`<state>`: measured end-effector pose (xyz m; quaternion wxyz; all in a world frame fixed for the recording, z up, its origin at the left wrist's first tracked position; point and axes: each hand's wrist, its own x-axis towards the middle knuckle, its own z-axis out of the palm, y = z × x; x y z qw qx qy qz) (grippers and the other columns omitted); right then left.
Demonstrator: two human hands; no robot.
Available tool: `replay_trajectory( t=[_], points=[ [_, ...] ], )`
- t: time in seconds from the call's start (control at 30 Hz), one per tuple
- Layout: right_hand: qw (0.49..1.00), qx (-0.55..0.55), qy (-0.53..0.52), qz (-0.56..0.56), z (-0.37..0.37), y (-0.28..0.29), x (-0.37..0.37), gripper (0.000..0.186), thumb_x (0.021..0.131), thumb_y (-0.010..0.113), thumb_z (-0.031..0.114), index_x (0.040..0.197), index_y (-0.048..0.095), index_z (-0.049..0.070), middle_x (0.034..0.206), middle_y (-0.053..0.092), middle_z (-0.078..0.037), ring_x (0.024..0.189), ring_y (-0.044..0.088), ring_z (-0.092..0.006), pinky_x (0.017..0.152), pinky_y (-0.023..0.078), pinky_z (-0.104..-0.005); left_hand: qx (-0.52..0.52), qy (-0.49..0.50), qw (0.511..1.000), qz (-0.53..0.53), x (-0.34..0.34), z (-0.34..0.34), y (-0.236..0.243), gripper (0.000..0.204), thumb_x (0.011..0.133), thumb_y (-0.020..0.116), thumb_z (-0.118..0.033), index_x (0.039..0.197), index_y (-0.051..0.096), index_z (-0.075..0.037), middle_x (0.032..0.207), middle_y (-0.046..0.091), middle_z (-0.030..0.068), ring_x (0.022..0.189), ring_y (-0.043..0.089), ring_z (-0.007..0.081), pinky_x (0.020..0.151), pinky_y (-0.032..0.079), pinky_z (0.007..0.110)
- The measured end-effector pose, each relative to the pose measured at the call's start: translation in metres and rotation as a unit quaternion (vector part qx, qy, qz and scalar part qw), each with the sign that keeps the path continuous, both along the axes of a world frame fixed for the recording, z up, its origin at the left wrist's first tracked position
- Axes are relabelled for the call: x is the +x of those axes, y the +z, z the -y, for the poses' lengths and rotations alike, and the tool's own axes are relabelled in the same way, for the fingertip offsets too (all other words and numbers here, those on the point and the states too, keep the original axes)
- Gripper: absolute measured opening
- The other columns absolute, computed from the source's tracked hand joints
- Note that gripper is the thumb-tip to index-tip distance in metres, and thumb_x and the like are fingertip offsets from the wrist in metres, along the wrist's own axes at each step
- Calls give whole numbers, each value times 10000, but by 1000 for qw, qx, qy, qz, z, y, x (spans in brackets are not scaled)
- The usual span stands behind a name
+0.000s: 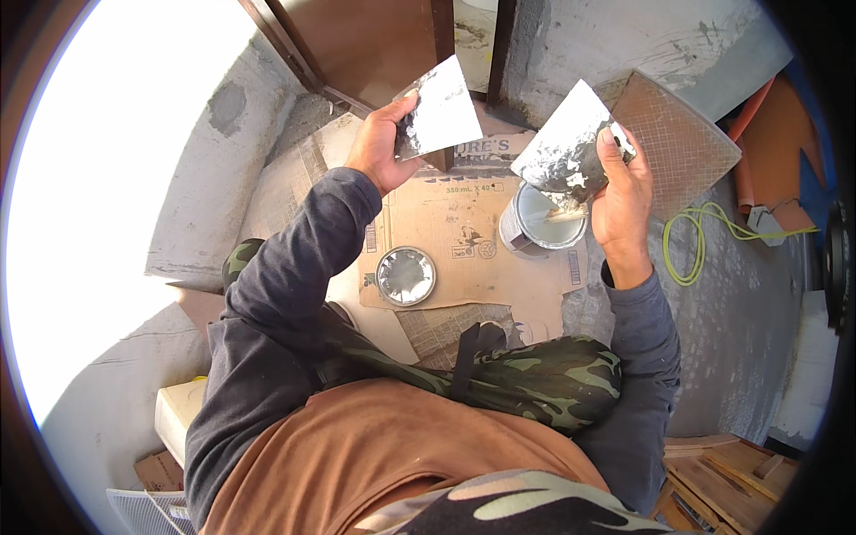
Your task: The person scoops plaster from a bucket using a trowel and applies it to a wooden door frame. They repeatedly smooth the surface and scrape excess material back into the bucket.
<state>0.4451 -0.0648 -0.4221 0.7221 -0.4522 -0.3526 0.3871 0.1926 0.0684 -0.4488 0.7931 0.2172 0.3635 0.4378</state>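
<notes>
Above the camouflage-clad knee point(553, 379) of a seated worker, two flat spreading plates are held up, one to each hand. The left plate point(446, 111) is gripped along its left edge by the left hand point(385, 147); the right plate point(563, 147) is clasped by the right hand point(620, 196), its thumb pressed over the smeared face. The upper corner of each plate is pointed away from the body, the right one slanting down toward the left; both look nearly square, so no long axis can be made out with confidence. Beneath the right plate, an open can point(515, 236) is seen; whether the two touch cannot be told. By appearances, the opening is done and both plates are coated in patches, while the spreading, it is judged, is left to be done; no finished surface can be identified. Left of the can, a round lid point(406, 281) is laid on flattened cardboard point(464, 285). Beyond, a gridded panel point(682, 134) is propped near a brown door point(366, 45).
</notes>
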Motion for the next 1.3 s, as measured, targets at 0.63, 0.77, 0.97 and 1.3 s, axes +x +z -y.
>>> replay_trajectory(
  t=[0.63,0.77,0.97,1.3],
  points=[
    [670,263,41,693,-77,42,-121,262,762,659,15,947,762,169,1036,711,73,905,579,-174,820,381,-336,125,17,987,-97,-118,-26,34,326,952,630,-156,1192,549,49,1046,691,105,875,724,187,784,623,389],
    [648,297,95,695,-84,48,-132,256,758,643,-8,909,754,168,987,715,83,887,571,-175,829,376,-339,116,34,981,-151,-122,-26,32,329,939,652,-139,1176,550,65,1027,697,107,850,724,182,776,619,368],
    [734,222,113,632,-80,14,-128,330,739,642,-32,954,773,181,955,720,64,874,564,-186,821,362,-339,69,33,989,-128,-141,-48,14,218,953,656,-141,1073,619,37,995,717,109,821,725,179,765,604,319],
    [948,35,-32,-315,-75,-143,-85,457,809,687,-85,1257,600,-63,1059,713,-130,904,699,-168,855,569,-317,-4,44,975,217,-238,-43,26,228,1010,538,-116,1149,592,56,1038,668,114,750,585,134,576,504,235]
  ],
)
